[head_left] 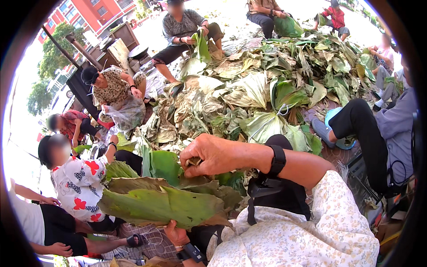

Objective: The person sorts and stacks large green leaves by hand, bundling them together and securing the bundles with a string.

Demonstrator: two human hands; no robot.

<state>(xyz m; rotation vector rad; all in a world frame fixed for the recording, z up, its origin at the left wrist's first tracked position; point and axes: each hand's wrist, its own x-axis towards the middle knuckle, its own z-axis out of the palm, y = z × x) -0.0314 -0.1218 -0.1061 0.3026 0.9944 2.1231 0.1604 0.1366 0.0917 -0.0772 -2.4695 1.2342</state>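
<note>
A stack of large lotus leaves [155, 202], green with brown dry edges, lies across my lap. My left hand [175, 233] grips the stack from below at its near edge, thumb and fingertips showing and the rest hidden under the leaves. Above the far side of the stack, my right hand [207, 155] is closed, its curled fingers pinching a small brownish bit of leaf [192, 163]. Just left of that hand a brighter green leaf [163, 167] stands up behind the stack.
A broad heap of dry and green leaves [258, 98] spreads in front of me. Several people sit around it handling leaves; one in a floral shirt [80, 189] is close on my left. On my right, a person's dark-trousered leg [360, 138] is beside a blue basin [332, 116].
</note>
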